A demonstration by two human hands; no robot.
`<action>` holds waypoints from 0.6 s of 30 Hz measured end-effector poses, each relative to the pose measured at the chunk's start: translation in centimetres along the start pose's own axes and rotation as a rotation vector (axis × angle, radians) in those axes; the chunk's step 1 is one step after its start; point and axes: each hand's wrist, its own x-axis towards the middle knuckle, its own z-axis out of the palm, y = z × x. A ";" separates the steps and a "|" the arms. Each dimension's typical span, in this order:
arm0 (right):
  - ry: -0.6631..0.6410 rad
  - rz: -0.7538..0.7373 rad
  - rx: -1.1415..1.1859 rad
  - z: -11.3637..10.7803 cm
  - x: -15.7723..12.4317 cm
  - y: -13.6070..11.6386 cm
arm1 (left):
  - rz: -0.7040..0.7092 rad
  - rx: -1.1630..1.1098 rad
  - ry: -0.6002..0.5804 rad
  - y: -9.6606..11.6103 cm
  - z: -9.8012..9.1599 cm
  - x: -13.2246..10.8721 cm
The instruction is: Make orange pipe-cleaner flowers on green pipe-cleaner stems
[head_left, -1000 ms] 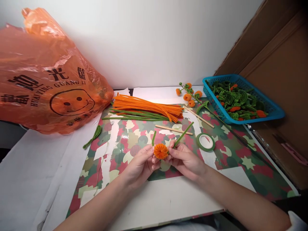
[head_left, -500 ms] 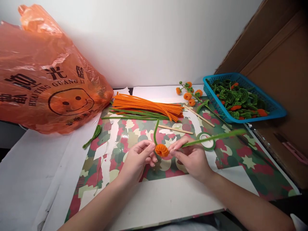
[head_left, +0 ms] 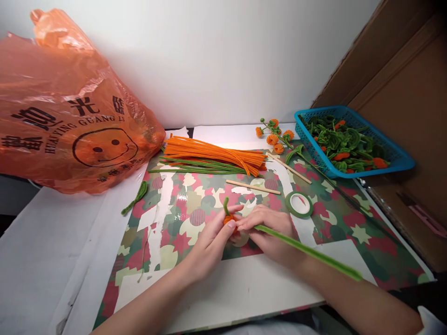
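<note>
Between my two hands is a small orange pipe-cleaner flower point(head_left: 229, 220), partly covered by fingers. My left hand point(head_left: 213, 237) is closed on it, thumb pressed across its front. A short green end stands up from the top of the flower. My right hand point(head_left: 270, 230) pinches a long green pipe cleaner point(head_left: 310, 251) close to the flower, its fingertips touching or nearly touching the orange coil. The free length of that green pipe cleaner slants down to the right over my right forearm.
Orange pipe cleaners point(head_left: 209, 152) and green ones point(head_left: 202, 166) lie behind my hands. Nearby are wooden sticks point(head_left: 253, 187), a green tape roll point(head_left: 289, 204), a finished flower stem point(head_left: 300, 151) and a blue basket point(head_left: 352, 174) of green and orange pieces. An orange plastic bag point(head_left: 87, 83) stands left.
My left hand has closed over the orange flower, which moved slightly left. The long green pipe cleaner swung from pointing up-right to down-right. The short green end now shows less.
</note>
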 end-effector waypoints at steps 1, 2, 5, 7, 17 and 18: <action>-0.006 -0.034 0.011 0.1 0.0 0.1 | 0.008 0.039 -0.028 0.1 0.0 0.0; -0.004 -0.078 0.018 0.1 0.0 0.1 | 0.019 0.075 -0.061 0.1 -0.1 -0.1; 0.028 -0.145 -0.002 0.2 0.1 0.1 | 0.067 0.127 -0.156 0.0 -0.3 -0.1; 0.042 -0.119 -0.022 0.2 0.2 -0.1 | 0.079 0.097 -0.203 -0.2 -0.4 0.0; -0.116 0.363 0.250 0.1 -0.1 0.0 | -0.121 -0.303 -0.262 -1.6 -0.7 1.1; -0.105 0.381 0.264 0.2 -0.2 0.0 | -0.130 -0.308 -0.247 -1.6 -0.7 1.1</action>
